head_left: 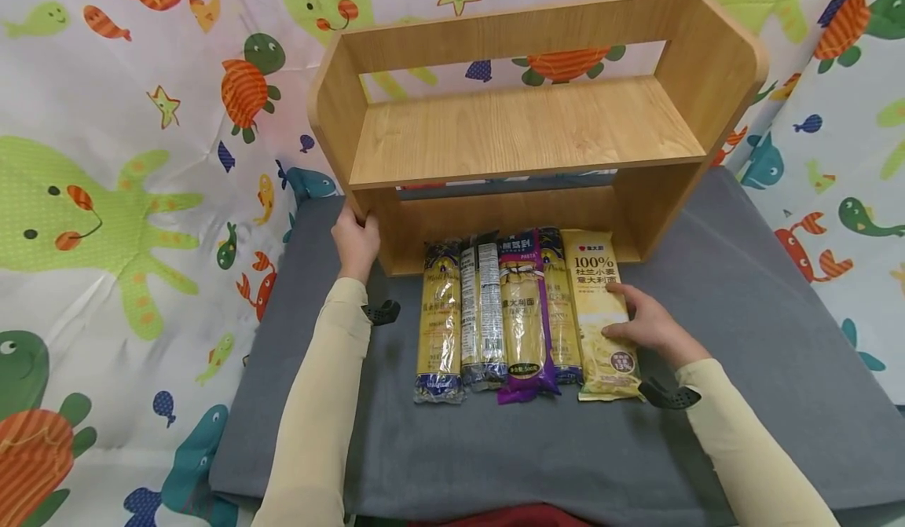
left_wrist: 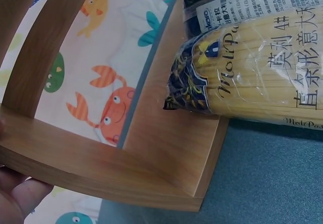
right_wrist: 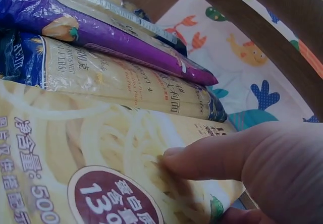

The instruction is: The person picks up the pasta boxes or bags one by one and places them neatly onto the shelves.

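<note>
My left hand [head_left: 357, 243] grips the lower left side panel of a two-tier wooden shelf [head_left: 526, 130]; in the left wrist view its thumb shows against the panel's edge. My right hand [head_left: 654, 327] holds a pale yellow pasta pack [head_left: 597, 264] by its right side, thumb [right_wrist: 202, 159] lying on the printed front. Left of that pack, several more pasta packs lie side by side: a purple-edged one [head_left: 523, 307], a clear one with a white label [head_left: 483, 311] and blue-ended ones [head_left: 440, 323]. Their far ends reach into the shelf's lower tier.
A grey cloth [head_left: 438, 464] covers the table under the shelf and packs. Behind and on both sides hangs a white curtain [head_left: 106, 111] printed with sea animals. Each wrist wears a black camera mount [head_left: 382, 312].
</note>
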`<state>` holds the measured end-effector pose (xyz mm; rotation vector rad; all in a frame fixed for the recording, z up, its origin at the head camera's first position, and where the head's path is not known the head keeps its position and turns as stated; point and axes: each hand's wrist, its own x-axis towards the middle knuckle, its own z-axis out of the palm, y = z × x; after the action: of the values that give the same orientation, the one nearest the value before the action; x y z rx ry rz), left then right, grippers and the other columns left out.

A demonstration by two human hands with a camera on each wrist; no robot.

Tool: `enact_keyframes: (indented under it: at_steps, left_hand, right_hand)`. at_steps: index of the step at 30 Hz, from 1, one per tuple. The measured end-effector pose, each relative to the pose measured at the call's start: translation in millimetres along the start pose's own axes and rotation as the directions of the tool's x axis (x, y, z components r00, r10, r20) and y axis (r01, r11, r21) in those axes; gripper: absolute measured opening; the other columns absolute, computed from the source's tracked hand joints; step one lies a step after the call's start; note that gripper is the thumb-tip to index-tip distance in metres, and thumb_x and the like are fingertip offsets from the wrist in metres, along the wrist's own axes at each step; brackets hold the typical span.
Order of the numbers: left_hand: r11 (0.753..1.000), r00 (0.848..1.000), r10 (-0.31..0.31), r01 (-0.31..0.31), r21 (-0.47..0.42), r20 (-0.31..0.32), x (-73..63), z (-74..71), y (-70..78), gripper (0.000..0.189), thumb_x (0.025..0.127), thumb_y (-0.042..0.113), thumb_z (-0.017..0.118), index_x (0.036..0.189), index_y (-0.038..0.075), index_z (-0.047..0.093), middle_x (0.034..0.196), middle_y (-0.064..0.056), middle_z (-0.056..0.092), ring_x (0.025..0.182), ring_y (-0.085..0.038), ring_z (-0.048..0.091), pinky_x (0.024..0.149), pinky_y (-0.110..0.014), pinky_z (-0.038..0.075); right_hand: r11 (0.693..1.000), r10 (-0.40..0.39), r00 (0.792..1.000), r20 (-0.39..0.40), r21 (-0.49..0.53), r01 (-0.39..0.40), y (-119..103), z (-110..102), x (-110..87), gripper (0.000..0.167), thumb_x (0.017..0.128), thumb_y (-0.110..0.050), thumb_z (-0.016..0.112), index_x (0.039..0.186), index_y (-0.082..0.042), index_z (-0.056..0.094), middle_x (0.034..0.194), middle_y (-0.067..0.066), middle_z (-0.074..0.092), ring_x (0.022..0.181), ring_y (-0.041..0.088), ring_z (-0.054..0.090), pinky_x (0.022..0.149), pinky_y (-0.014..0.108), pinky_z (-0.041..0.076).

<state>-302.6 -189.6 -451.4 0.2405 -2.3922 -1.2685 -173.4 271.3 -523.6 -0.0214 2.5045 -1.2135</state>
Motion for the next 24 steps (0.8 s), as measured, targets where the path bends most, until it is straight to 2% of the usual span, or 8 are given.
enact_keyframes:
  at_steps: [5,10,13,20,24]
  left_hand:
    - [1.0,1.0,-0.006,0.006,0.0,0.0,-2.0,-2.7,1.5,0.04,0.103,0.016,0.058,0.142,0.006,0.054,0.14,-0.018,0.064,0.123,-0.04,0.066,0.101,-0.056,0.053]
    - [1.0,1.0,-0.008,0.008,0.009,-0.003,-1.2,-4.1,3.4,0.039,0.102,0.014,0.058,0.14,0.005,0.056,0.139,-0.019,0.065,0.122,-0.04,0.067,0.1,-0.055,0.054]
    - [1.0,1.0,0.001,-0.001,0.016,0.001,-0.2,-3.5,4.1,0.039,0.102,0.014,0.058,0.14,0.005,0.056,0.138,-0.019,0.066,0.121,-0.039,0.068,0.099,-0.054,0.054]
    - [1.0,1.0,0.011,-0.011,0.005,0.021,0.3,-2.1,2.3,0.039,0.102,0.013,0.058,0.14,0.006,0.055,0.138,-0.02,0.065,0.121,-0.04,0.067,0.099,-0.056,0.054]
    - [1.0,1.0,0.012,-0.012,0.002,0.02,0.9,-2.5,0.3,0.039,0.102,0.013,0.058,0.14,0.006,0.055,0.138,-0.02,0.065,0.122,-0.04,0.067,0.1,-0.055,0.054]
  right_hand:
    - [1.0,-0.011,0.999,0.04,0.027,0.01,-3,0,-0.2,0.095,0.084,-0.01,0.08,0.161,-0.002,0.023,0.129,0.036,0.056,0.092,0.027,0.064,0.072,0.033,0.052]
    - [1.0,-0.023,0.999,0.024,0.001,0.023,-6,0,-2.0,0.095,0.083,-0.006,0.08,0.16,0.0,0.024,0.135,0.039,0.051,0.101,0.034,0.062,0.077,0.032,0.05]
    - [1.0,-0.015,1.0,0.006,0.008,0.015,-5,2,-5.3,0.094,0.084,-0.003,0.079,0.16,0.0,0.024,0.137,0.041,0.047,0.105,0.037,0.06,0.075,0.032,0.051]
    - [0.995,-0.004,1.0,0.002,0.102,0.004,2,5,-21.4,0.088,0.085,0.001,0.074,0.16,0.0,0.028,0.146,0.044,0.039,0.113,0.043,0.058,0.072,0.031,0.055]
    - [0.988,0.003,1.0,0.004,0.157,-0.003,1,6,-30.1,0.086,0.085,0.003,0.072,0.16,-0.001,0.029,0.15,0.043,0.037,0.116,0.04,0.059,0.071,0.029,0.057]
